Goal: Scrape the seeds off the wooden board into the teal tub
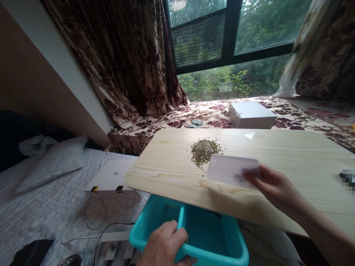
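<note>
My right hand holds a translucent whitish plastic scraper by its right end, tilted just above or on the wooden tabletop; I cannot tell if its lower edge touches. Beyond the scraper's left corner lies a loose pile of small green beans mixed with whitish grains, a few scattered around it. Below the table's near edge is a turquoise divided bin. My left hand is closed on its near rim by the divider, with some fingertips hidden.
A white box and a small folded cloth lie on the floral window ledge behind the table. Left of the table, a flat white box, cables and a pillow rest on the bed. A dark object lies at the table's right.
</note>
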Available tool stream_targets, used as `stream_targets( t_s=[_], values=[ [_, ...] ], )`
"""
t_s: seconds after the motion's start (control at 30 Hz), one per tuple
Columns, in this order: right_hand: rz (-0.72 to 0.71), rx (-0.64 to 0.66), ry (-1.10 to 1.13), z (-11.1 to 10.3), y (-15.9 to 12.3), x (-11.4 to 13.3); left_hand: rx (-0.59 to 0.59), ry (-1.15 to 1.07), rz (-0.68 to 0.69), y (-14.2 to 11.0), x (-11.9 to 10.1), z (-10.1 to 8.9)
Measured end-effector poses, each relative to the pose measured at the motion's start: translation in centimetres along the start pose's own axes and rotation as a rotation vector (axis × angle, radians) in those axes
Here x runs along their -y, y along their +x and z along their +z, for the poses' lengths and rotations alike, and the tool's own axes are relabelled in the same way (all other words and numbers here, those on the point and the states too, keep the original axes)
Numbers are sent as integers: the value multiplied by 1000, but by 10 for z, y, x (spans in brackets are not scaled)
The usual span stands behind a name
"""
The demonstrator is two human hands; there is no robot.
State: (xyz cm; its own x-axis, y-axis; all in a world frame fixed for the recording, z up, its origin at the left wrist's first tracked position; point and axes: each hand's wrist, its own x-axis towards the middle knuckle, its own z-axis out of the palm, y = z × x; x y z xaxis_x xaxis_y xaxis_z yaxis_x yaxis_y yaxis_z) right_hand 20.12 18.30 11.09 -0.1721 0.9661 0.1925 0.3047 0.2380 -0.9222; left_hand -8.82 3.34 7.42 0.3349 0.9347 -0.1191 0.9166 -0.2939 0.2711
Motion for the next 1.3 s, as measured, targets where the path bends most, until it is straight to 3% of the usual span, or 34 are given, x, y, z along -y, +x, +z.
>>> stream_targets(
  t_s=[0.2, 0.53, 0.73, 0.83, 0.97, 1.1, 1.3],
  values=[
    [-43, -40, -68, 15, 10, -3, 1, 33, 32, 0, 2, 1],
    [-61, 52, -64, 18, 8, 3, -77, -38, 28, -3, 5, 7],
    [16, 272, 61, 19, -6, 12, -6, -31, -17, -2, 1, 2],
    [45, 320, 118, 16, -13, 21, 14, -44, -31, -2, 0, 0],
    [76, 274, 121, 9, -19, 21, 40, -37, -52, -2, -2, -2],
    [78, 208, 61, -1, -21, 3, 33, -6, -39, -1, -4, -3],
    [35, -57, 39, -5, -1, -10, -121, 193, 170, 2, -8, 10]
  ],
)
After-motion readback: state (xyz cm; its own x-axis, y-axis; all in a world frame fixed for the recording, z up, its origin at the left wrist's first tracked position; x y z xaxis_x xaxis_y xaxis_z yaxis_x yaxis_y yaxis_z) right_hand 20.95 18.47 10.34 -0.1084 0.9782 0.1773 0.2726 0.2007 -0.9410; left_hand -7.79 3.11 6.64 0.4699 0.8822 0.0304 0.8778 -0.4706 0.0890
